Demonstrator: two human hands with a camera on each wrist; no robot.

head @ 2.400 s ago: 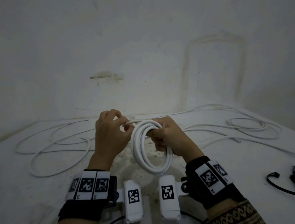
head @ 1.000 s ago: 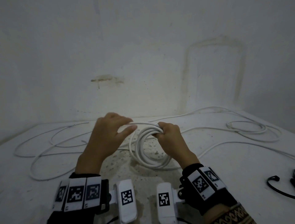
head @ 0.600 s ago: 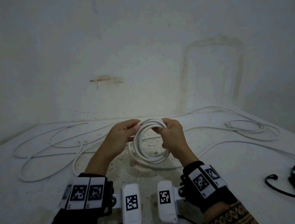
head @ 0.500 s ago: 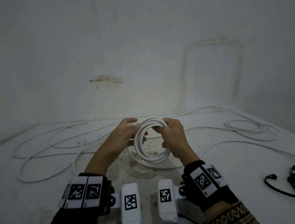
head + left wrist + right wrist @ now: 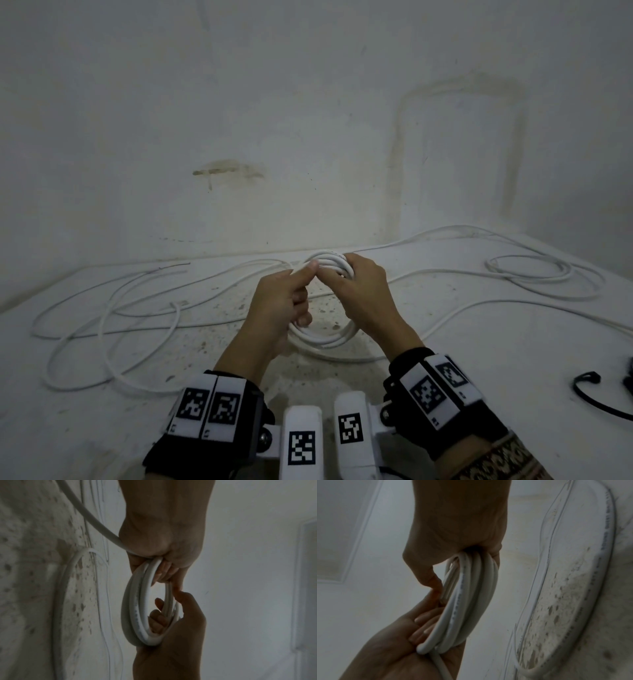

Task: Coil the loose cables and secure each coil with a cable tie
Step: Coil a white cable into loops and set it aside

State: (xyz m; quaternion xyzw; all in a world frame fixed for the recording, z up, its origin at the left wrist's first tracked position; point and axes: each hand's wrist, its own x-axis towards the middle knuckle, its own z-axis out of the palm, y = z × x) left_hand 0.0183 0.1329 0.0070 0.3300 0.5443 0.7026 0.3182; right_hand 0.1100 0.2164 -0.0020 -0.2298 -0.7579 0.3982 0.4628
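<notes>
Coiling step, first cable; no tie fitted yet

Left hand [image 5: 279, 308]: fingers curled through near side of white coil [image 5: 323, 337], forefinger laid along top turns

Right hand [image 5: 364, 291]: fingers clenched round far top of coil, just beyond left fingertips

Uncoiled cable tail [image 5: 113, 318] trails on table [image 5: 496, 359] left of fingers; second loose cable [image 5: 534, 274] well right, farther off

Next, judged: feed another turn under right grip, keeping loops aligned

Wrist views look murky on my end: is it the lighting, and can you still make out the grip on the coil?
Head view: dim, even light, edges bowed by the wide lens. Left wrist view: backlit, the left hand nearly a silhouette, yet its fingers visibly curl round the coil. Right wrist view: dark and soft, the right hand gripping the coil's top.
</notes>
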